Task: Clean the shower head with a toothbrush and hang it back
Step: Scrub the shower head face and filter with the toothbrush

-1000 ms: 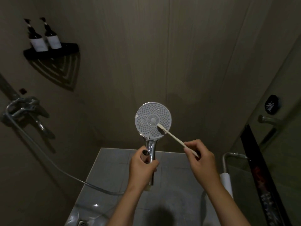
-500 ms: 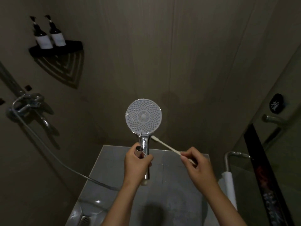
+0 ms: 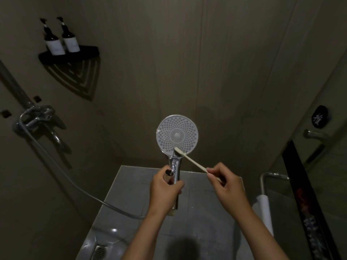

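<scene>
A round shower head (image 3: 177, 135) with a white dotted face and chrome handle stands upright in the middle, facing me. My left hand (image 3: 166, 190) is closed around its handle. My right hand (image 3: 226, 188) pinches the end of a pale toothbrush (image 3: 191, 161) between thumb and fingers. The brush tip touches the lower edge of the face, just above the neck. A grey hose (image 3: 71, 180) runs from the handle's bottom to the mixer tap (image 3: 36, 117) on the left wall.
A black corner shelf (image 3: 69, 55) with two dark bottles (image 3: 61, 39) hangs high on the left. A chrome rail (image 3: 270, 178) with a white towel and a glass door with a handle (image 3: 314, 135) stand at the right. A floor drain (image 3: 99, 250) lies below left.
The brush tip went from the face's right of centre, down off the face beside the neck, and is now back on the lower edge. The shower head shifted slightly.
</scene>
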